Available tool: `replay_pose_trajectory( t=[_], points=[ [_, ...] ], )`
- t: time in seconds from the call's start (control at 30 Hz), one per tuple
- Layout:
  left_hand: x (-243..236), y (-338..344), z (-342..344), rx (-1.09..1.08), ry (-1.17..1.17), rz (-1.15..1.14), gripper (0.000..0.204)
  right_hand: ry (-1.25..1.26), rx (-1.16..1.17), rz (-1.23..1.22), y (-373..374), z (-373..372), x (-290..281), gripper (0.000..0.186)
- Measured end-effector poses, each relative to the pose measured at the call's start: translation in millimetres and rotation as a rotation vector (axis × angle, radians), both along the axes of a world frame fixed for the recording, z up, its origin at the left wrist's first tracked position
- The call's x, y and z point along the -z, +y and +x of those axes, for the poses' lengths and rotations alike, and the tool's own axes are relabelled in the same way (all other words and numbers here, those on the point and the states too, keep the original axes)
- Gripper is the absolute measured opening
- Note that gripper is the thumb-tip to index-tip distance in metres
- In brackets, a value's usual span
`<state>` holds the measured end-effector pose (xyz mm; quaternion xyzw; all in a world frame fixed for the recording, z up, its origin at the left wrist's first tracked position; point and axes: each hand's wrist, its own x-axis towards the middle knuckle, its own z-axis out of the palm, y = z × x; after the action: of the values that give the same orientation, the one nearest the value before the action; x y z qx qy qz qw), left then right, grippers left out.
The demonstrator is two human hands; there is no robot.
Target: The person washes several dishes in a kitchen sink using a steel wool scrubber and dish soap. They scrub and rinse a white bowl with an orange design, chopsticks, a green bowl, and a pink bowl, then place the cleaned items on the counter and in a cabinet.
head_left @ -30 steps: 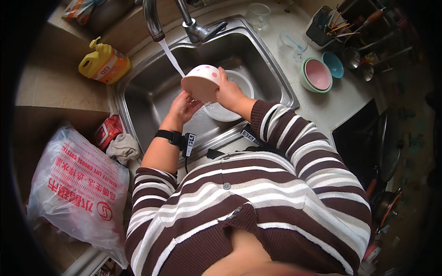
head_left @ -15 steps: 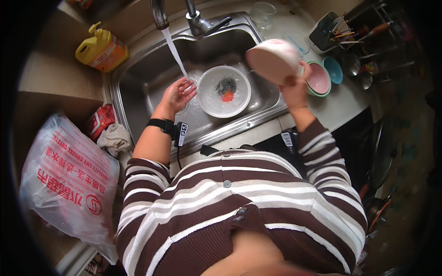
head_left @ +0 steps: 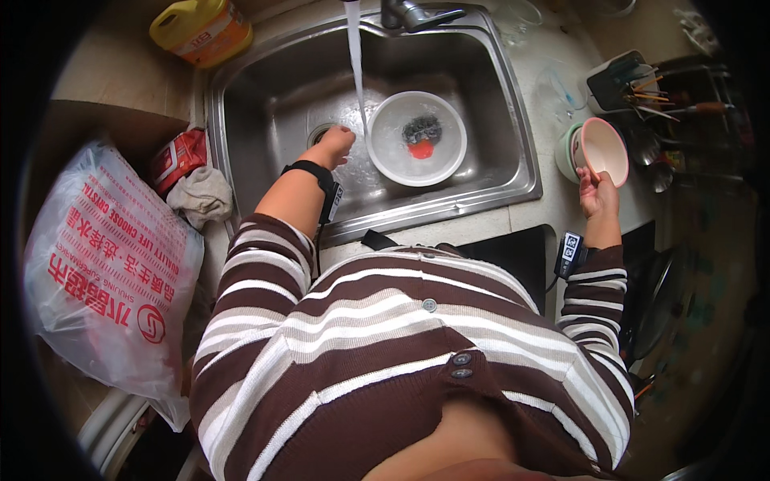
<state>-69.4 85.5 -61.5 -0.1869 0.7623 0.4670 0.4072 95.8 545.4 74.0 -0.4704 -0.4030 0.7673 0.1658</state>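
My left hand (head_left: 337, 145) is over the steel sink (head_left: 511, 112), beside the drain and the water stream (head_left: 358, 78), its fingers curled with nothing visible in them. To its right a white basin (head_left: 383, 160) holds some water, a dark scouring pad (head_left: 419, 126) and a red-orange object (head_left: 421, 149). My right hand (head_left: 596, 195) grips a pale bowl with a pink rim (head_left: 605, 148) by its edge, at the mint green bowl (head_left: 567, 156) on the right counter. Whether the two bowls touch is unclear.
A yellow jug (head_left: 192, 32) stands behind the sink's left. A plastic bag (head_left: 104, 264), red packet (head_left: 178, 156) and rag (head_left: 200, 196) lie left. On the right are a utensil holder (head_left: 611, 84), clear glassware (head_left: 561, 88), ladles and a dark hob (head_left: 517, 264).
My right hand has carried the bowl from over the sink rightward to the green bowl and turned its inside up. My left hand has let go of it, and its fingers have since curled.
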Motion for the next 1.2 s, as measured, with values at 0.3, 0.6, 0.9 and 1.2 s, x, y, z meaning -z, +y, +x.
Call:
replay_pose_trajectory(
  t=[0.3,0.6,0.9,1.2],
  points=[
    [30.7,30.6,1.9,0.196,0.042,-0.032,0.034,-0.103,-0.125,-0.030,-68.1,8.6,-26.4,0.029],
    [30.6,31.6,-3.6,0.188,0.030,-0.019,0.032,-0.163,-1.784,1.191,-211.9,-97.8,68.9,0.043],
    [23.4,2.7,-6.7,0.104,0.114,-0.069,0.034,-0.337,-2.270,1.658,-268.6,-145.3,149.8,0.050],
    [25.5,-26.3,-8.2,0.064,0.045,-0.130,0.037,-0.294,-2.346,1.992,-257.3,-146.8,161.5,0.043]
  ],
)
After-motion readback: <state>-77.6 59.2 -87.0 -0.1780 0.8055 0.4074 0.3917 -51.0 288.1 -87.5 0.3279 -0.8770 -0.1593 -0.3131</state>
